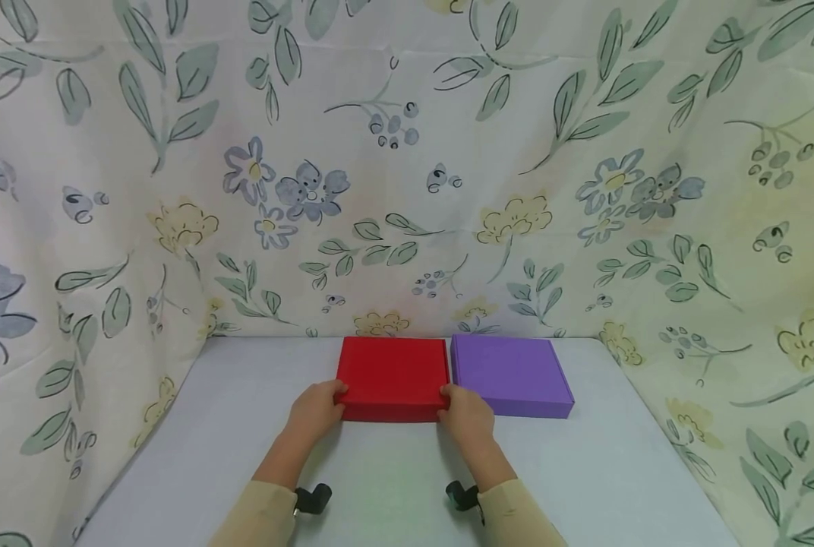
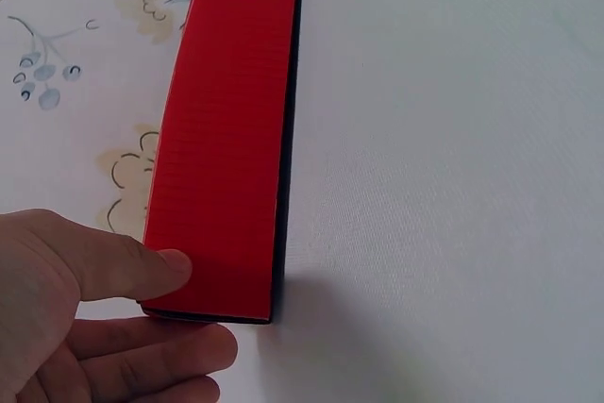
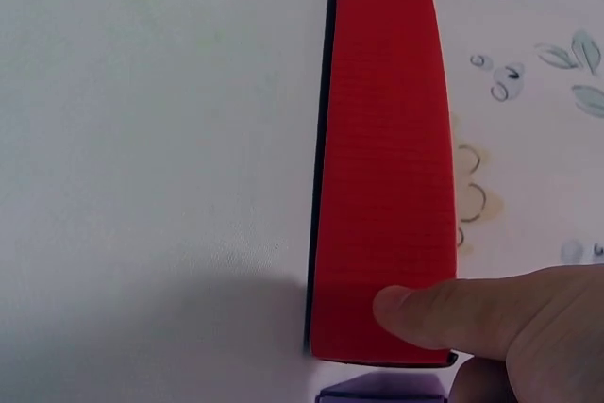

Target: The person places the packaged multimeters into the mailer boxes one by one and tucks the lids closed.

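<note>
A flat red box (image 1: pixel 395 372) lies near the back of the white table, held from both sides. My left hand (image 1: pixel 314 414) grips its left end; in the left wrist view the thumb (image 2: pixel 170 269) presses the red front face while the other fingers bend round the end. At the opposite end, my right hand (image 1: pixel 467 416) holds the box, its thumb (image 3: pixel 406 313) on the front face in the right wrist view. The fingers behind that end are partly hidden. Just right of the red box lies a purple box (image 1: pixel 512 372), close to my right hand.
The white table (image 1: pixel 243 395) reaches back to a floral cloth (image 1: pixel 393 190) hanging behind it. More of this cloth drapes along both sides. A black wrist device (image 1: pixel 313 499) sits at the left cuff, another black device (image 1: pixel 462 496) at the right cuff.
</note>
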Demonstrator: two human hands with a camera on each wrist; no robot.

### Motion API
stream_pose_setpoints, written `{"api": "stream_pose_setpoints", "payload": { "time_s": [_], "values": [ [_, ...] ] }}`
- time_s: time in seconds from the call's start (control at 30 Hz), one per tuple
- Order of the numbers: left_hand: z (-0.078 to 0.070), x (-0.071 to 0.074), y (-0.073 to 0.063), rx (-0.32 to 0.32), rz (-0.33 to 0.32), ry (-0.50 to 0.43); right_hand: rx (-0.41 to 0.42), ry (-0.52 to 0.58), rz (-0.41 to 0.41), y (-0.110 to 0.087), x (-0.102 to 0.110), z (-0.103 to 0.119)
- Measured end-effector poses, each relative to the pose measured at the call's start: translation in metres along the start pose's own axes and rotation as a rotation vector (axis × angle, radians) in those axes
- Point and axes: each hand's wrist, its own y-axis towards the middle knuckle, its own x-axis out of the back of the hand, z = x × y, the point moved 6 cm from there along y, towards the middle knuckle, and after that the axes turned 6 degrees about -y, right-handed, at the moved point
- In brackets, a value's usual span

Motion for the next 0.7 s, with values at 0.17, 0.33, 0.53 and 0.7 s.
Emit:
{"api": "stream_pose_setpoints", "payload": {
  "time_s": [0.17, 0.33, 0.53, 0.7],
  "values": [
    [-0.003, -0.001, 0.004, -0.002, 0.002, -0.001, -0.011, 0.009, 0.002, 0.002, 0.0, -0.004],
    [-0.004, -0.004, 0.006, 0.008, 0.019, -0.009, -0.016, 0.024, 0.003, 0.004, 0.0, -0.008],
    [-0.007, -0.007, 0.01, 0.01, 0.037, -0.015, -0.033, 0.035, 0.006, 0.006, 0.001, -0.014],
    [-0.01, -0.008, 0.01, 0.004, 0.037, -0.007, -0.04, 0.048, 0.009, 0.008, 0.0, -0.017]
  ]
}}
